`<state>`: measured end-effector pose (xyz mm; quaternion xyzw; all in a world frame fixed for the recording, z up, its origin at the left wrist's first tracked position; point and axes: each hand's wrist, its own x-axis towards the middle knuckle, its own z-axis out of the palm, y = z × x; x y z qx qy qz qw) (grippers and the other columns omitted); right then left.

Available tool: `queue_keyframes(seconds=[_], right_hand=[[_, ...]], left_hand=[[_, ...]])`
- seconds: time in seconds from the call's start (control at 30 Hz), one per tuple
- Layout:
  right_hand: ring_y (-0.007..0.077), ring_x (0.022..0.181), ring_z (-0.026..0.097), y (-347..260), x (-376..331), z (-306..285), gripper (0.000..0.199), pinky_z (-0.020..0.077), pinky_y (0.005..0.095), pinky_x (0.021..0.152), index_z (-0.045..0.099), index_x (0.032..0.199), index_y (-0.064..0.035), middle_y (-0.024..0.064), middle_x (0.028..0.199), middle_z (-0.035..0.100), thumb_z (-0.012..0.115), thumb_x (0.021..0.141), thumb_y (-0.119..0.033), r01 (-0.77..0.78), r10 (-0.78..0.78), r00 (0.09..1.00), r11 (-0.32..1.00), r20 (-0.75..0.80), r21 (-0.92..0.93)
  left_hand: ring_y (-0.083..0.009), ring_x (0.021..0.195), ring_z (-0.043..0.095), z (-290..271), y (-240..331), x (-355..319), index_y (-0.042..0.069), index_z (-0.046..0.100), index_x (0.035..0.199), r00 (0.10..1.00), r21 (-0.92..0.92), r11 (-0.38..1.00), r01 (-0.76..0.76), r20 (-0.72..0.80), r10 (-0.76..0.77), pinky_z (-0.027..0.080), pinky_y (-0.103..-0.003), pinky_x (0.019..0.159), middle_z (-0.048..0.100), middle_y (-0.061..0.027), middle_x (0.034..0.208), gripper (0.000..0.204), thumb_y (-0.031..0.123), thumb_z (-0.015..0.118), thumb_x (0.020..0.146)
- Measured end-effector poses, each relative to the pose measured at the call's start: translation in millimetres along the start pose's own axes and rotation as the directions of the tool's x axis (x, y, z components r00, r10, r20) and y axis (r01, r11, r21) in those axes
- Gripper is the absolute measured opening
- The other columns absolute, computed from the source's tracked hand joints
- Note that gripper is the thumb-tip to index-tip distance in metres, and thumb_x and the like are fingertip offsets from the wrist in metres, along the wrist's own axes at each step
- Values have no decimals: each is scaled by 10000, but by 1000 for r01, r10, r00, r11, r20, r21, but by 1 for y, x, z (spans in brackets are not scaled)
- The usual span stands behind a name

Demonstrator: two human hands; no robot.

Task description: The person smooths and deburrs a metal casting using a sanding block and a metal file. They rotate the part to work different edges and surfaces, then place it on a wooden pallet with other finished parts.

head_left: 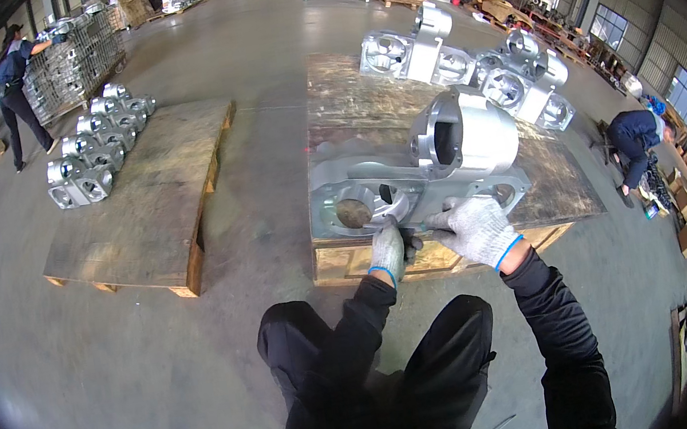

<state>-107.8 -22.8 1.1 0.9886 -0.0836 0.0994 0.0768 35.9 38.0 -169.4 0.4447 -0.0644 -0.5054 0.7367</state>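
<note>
A large silver metal casting (475, 140) with a round hollow housing and a flat base with openings lies on a wooden platform at the near edge. At its near side, my left hand (387, 252), in a grey-white knit glove with a blue cuff, has its fingers curled in with the thumb up. Just right of it, my right hand (479, 229), gloved alike, lies against the casting's base with its thumb and fingers drawn together toward the left hand. Whatever the fingertips of either hand hold is too small or hidden to make out.
Several similar castings (506, 87) stand at the platform's far right. On a low wooden pallet (142, 192) to the left stands a row of castings (94, 144). One person (17, 82) works at a wire cage at far left; another (635, 139) bends over at right.
</note>
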Motion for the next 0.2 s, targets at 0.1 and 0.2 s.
queue_keyframes(seconds=[0.1, 0.2], right_hand=[[320, 788, 697, -5, 3, 0, 206, 540, 453, 681, 800, 1040, -200, 92, 880, 658, 727, 868, -286, 5, -5, 1000, 1000, -28, 9], [311, 811, 708, -15, 4, 7, 231, 545, 445, 688, 799, 1057, -197, 99, 891, 660, 740, 865, -312, -5, 10, 999, 994, -50, 109]], left_hand=[[-171, 440, 499, -4, 4, -6, 66, 609, 910, 998, -60, 997, -51, -31, 49, 343, -315, 402, 594, -74, 626, 532, 488, 356, 1112], [-174, 448, 543, -19, 4, -14, 65, 628, 977, 985, -50, 986, -160, -76, 156, 364, -309, 389, 623, -76, 648, 537, 546, 417, 1085]])
